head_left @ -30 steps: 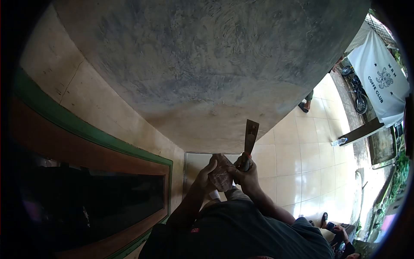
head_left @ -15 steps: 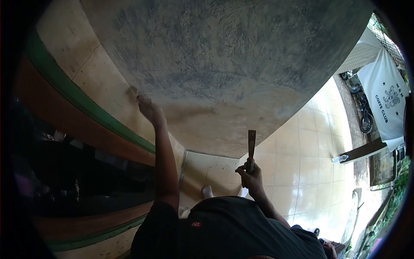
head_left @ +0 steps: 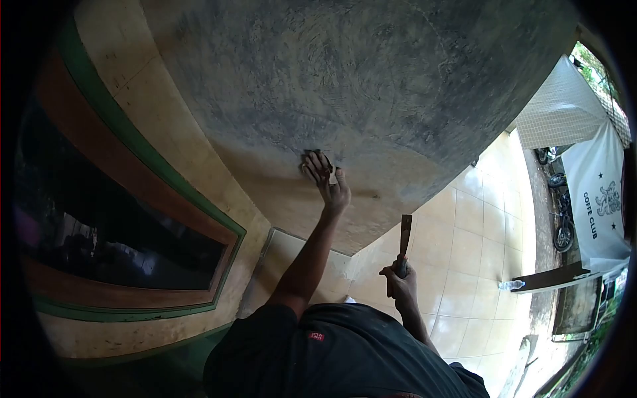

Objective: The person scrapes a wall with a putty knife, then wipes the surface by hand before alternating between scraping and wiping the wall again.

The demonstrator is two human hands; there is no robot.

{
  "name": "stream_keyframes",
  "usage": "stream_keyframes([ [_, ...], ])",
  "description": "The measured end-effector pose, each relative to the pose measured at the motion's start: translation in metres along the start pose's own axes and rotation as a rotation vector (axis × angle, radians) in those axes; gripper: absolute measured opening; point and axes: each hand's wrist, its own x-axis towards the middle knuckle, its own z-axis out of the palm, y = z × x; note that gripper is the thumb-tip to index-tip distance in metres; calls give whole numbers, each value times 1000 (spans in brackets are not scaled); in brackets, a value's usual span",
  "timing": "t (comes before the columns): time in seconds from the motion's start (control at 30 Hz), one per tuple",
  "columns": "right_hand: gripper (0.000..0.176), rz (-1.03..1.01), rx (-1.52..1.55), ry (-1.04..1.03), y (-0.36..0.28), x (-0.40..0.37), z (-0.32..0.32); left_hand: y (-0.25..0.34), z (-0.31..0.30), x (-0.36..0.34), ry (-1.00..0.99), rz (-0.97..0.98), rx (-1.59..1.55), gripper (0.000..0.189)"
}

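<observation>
My left hand [head_left: 326,180] rests on the lower part of the rough grey-and-tan wall [head_left: 358,86], arm stretched forward. Its fingers are spread against the plaster, and a small pale patch shows between thumb and forefinger. In my right hand [head_left: 403,286] is a narrow scraper [head_left: 405,232] with a dark handle. The fist wraps around that handle and the flat blade points up, away from the wall's lower corner, over the tiled floor.
A window [head_left: 126,225] with a brown and green frame lies to the left. Glossy tiles [head_left: 458,259] cover the floor at right. Beyond them are a plastic bottle [head_left: 511,285], a white banner [head_left: 594,192] and parked motorcycles [head_left: 564,225].
My left hand has moved right across the wall, from near its left edge toward the middle. The view has shifted, and the right hand still grips the scraper.
</observation>
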Motion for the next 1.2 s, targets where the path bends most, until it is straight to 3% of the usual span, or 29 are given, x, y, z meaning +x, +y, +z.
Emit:
stream_keyframes([
  [0.07, 18, -18, -3, -17, -2, -2, -15, -11, -18, 30, 12, -22, 75, 69],
  [0.13, 17, -21, 2, 19, -4, -3, -28, -30, -24, 84, 290, -266, -208, 67],
  [0.2, 16, -26, 16, 28, 2, -5, -47, 5, -47, 140, 500, -402, -360, 64],
  [0.23, 16, -41, 26, 40, 5, -5, -54, 14, -42, 136, 498, -398, -356, 64],
  [0.3, 15, -64, 49, 59, 9, -6, -63, 47, -12, 119, 505, -208, -173, 65],
  [0.37, 15, 35, 83, 90, 12, -6, -69, 93, 23, 43, 291, -98, -15, 65],
  [0.4, 15, 50, 72, 80, 14, -10, -71, 79, 22, 16, 292, -111, 1, 65],
  [0.47, 15, 26, 31, 35, 9, -9, -78, 52, 33, -21, 59, 98, 68, 64],
  [0.53, 15, -24, 25, 11, 5, -11, -85, 8, 15, 8, 158, 180, 55, 63],
  [0.57, 15, -32, 21, 10, 5, -13, -89, -5, -3, 35, 243, 104, 2, 62],
  [0.63, 15, -2, 13, 62, 11, -19, -100, -70, -15, 86, 408, -367, -153, 62],
  [0.7, 15, -5, 31, 58, 21, -25, -110, -22, -52, 145, 540, -770, -680, 62],
  [0.73, 15, 23, 56, 73, 24, -27, -112, -27, -40, 138, 540, -763, -678, 62],
  [0.8, 16, 42, 83, 77, 33, -27, -112, -23, 12, 115, 528, -508, -223, 65],
  [0.83, 16, 42, 66, 95, 39, -24, -111, 67, 6, 91, 477, -262, -110, 68],
  [0.9, 16, 50, 39, 97, 39, -21, -105, 118, 37, 17, 219, -13, 64, 69],
  [0.93, 16, 64, 44, 43, 32, -24, -103, 99, 35, -3, 224, -26, 79, 69],
  [1.0, 16, 41, 49, -20, 18, -19, -102, 51, 35, -11, -1, 280, 279, 66],
  [1.03, 16, 29, 25, -17, 14, -21, -104, 34, 18, 17, 131, 303, 212, 61],
  [1.13, 17, -6, 5, 33, 23, -24, -118, -20, -39, 105, 382, 45, -87, 59],
  [1.2, 19, -28, 24, 118, 43, -22, -128, -131, -39, 167, 517, -558, -580, 61],
])
